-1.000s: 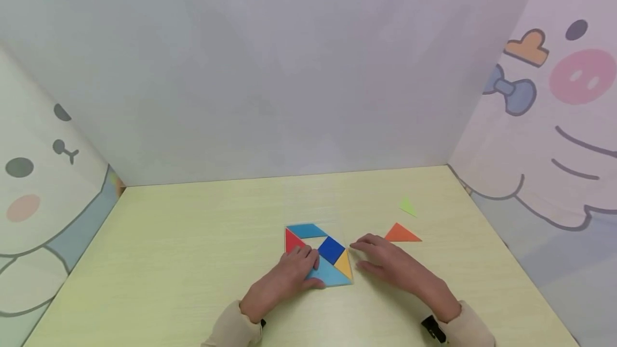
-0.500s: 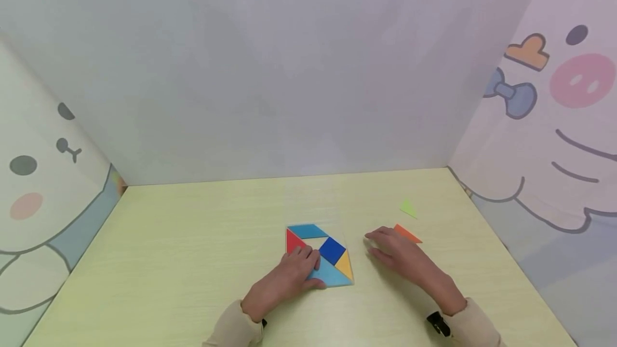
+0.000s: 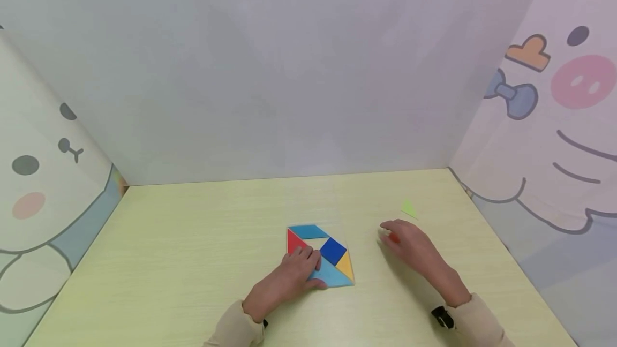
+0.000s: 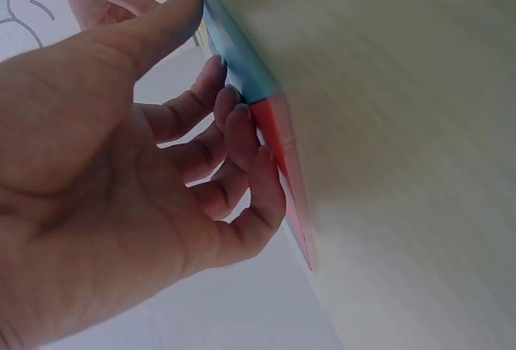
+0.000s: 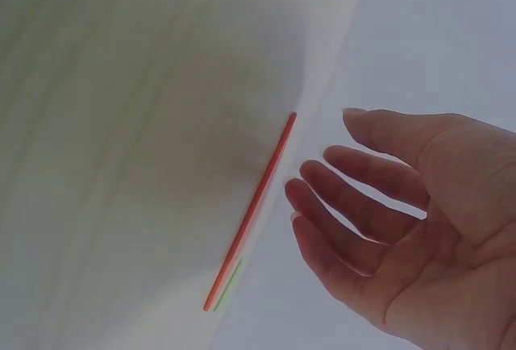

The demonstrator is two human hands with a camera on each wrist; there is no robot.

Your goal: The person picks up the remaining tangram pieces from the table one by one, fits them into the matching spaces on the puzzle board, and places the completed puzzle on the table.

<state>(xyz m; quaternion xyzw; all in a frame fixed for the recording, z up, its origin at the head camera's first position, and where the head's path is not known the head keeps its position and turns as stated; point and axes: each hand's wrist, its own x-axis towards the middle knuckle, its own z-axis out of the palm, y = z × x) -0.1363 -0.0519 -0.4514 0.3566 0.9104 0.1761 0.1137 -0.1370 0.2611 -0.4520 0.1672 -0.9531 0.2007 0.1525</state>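
Observation:
In the head view a square tangram tray (image 3: 350, 272) lies on the table, with a red triangle (image 3: 294, 240), a teal parallelogram (image 3: 308, 231), a dark blue square (image 3: 333, 251), a yellow triangle (image 3: 345, 266) and a light blue triangle (image 3: 332, 275) in it. My left hand (image 3: 291, 276) rests on the tray's near left part, bent fingertips on the pieces and thumb at the near edge. My right hand (image 3: 412, 245), fingers loosely curved and apart, hovers over an orange triangle (image 5: 251, 209), mostly hidden beneath it in the head view. Nothing is between its fingers.
A light green triangle (image 3: 409, 209) lies beyond the right hand on the pale wooden table (image 3: 202, 229). A plain wall panel (image 3: 289, 68) closes off the back. Panels with cartoon animals stand at both sides.
My right hand has moved right, away from the tray, to over the orange triangle, which it now mostly covers. My left hand has stayed on the tray.

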